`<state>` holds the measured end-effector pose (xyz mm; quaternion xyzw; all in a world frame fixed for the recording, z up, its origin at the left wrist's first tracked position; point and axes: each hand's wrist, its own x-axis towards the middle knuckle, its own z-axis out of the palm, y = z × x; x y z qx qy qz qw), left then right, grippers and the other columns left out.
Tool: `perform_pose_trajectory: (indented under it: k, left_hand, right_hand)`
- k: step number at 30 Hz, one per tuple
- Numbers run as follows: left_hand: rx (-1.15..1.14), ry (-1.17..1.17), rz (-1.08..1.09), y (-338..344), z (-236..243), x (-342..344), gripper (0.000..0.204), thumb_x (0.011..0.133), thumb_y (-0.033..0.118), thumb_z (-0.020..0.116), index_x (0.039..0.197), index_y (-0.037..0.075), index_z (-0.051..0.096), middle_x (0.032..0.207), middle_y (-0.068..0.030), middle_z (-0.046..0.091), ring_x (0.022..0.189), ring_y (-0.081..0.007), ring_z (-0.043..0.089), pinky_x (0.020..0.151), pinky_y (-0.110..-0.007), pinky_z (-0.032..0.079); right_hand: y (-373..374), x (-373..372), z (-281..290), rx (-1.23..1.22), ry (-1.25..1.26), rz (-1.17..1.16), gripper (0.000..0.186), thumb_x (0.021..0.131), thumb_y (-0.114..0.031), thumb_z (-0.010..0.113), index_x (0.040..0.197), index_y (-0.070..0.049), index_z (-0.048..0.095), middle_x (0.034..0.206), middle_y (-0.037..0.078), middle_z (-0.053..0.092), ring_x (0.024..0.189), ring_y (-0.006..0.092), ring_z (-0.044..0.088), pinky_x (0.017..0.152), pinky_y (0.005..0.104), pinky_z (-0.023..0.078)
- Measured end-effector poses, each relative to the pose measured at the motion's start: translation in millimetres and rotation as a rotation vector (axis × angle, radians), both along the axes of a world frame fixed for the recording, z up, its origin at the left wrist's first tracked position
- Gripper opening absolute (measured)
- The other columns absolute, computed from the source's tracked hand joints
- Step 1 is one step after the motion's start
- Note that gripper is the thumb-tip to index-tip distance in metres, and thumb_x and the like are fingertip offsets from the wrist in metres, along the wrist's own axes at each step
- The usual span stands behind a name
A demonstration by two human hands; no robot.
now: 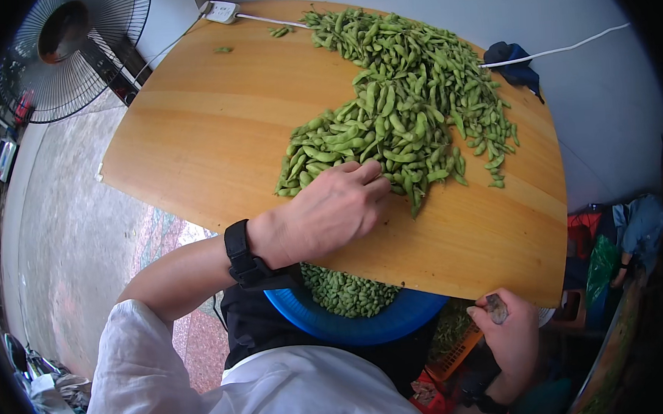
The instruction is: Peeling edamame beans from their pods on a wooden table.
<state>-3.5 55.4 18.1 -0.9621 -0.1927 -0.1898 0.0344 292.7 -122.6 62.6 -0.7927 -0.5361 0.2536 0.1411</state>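
A large heap of green soybean pods (397, 100) covers the far right and middle of the wooden table (213, 131). At the heap's near edge, my left hand (335, 210) has its fingers curled down against the pods, and whatever they pinch is hidden. My right hand (513, 340) is closed beside the table's near right edge. A greyish-brown patch or cover (497, 308) shows at its fingers; I cannot tell what it is. Below the table edge, in front of my body, a blue basin (331, 332) contains many shelled green beans (349, 289).
A standing fan (71, 41) is at the far left. A white power strip (222, 12) lies on the table's far edge, with cables running off. Dark cloth (513, 67) sits by the wall. An orange crate (458, 353) with plant scraps stands below on the right.
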Motion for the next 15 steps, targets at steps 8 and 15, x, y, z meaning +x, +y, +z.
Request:
perform_pose_trajectory:
  k: [8,15]
  left_hand:
    - [-0.245,-0.119,-0.034,-64,-17,0,0.030,0.078,0.010,0.067,0.105,-0.003,0.069,0.111,-0.0132,0.065,0.093,-0.0263,0.067,0.077,-0.036,0.059]
    - [-0.557,-0.489,0.186,-74,-29,7,0.038,0.071,0.003,0.086,0.107,0.005,0.071,0.094,-0.0103,0.068,0.089,-0.0313,0.068,0.076,-0.040,0.056]
  right_hand:
    - [44,-56,-21,0.110,0.323,0.189,0.029,0.090,-0.020,0.082,0.108,0.000,0.072,0.095,0.016,0.073,0.083,0.0329,0.071,0.076,0.0384,0.054]
    - [68,-66,-28,0.070,0.413,0.246,0.021,0.093,-0.014,0.077,0.105,0.002,0.072,0.089,0.015,0.073,0.075,0.0219,0.071,0.070,0.0344,0.056]
